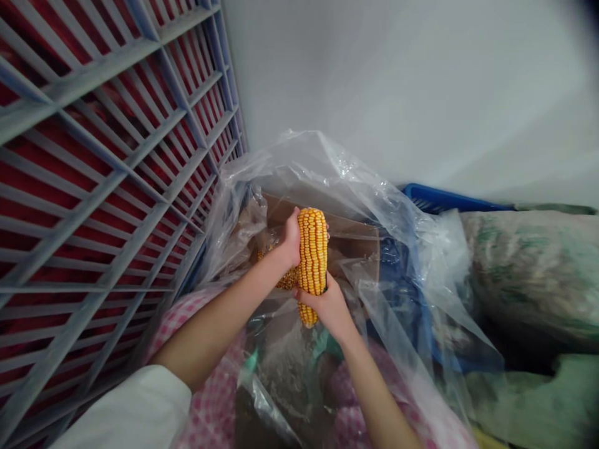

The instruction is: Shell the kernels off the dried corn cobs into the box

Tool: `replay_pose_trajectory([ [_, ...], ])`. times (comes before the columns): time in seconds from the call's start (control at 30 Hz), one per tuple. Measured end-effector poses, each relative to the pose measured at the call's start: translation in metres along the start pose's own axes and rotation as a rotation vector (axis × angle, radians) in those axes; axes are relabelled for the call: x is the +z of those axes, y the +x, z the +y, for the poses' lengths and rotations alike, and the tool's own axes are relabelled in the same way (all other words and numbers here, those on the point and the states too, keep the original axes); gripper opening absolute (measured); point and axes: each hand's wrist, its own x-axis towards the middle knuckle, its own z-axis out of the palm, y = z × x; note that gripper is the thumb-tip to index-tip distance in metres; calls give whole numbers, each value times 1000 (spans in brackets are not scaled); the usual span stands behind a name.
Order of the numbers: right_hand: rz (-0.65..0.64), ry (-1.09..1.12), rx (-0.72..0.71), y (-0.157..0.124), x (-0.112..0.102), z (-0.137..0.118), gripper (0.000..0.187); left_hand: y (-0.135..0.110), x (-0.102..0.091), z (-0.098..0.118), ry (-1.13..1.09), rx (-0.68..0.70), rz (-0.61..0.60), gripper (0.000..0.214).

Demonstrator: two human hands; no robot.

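Both my hands hold one yellow corn cob (pixel 312 252) upright in front of me. My left hand (pixel 290 240) grips its upper part from the left side. My right hand (pixel 327 307) wraps around its lower end from the right. Behind the cob stands a cardboard box (pixel 360 234) lined with clear plastic (pixel 322 168), and loose yellow kernels (pixel 286 279) lie inside it, just left of the cob.
A grey-blue plastic lattice crate wall (pixel 103 162) with red behind it fills the left. A blue crate (pixel 444 201) and a filled translucent sack (pixel 533 274) sit at the right. Pink checked cloth (pixel 210 399) lies below my arms. A pale wall is behind.
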Motion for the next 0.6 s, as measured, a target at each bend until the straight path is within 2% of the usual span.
replay_pose_trajectory([
  [0.13,65,-62,-42,-9,2,-8,26,-4,1,1,59,74,-68,62],
  [0.27,64,-66,-50,-12,2,-12,24,-4,-1,0,32,154,-92,61],
  [0.6,98,31,36,-10,7,5,22,8,-7,-12,40,144,-88,65],
])
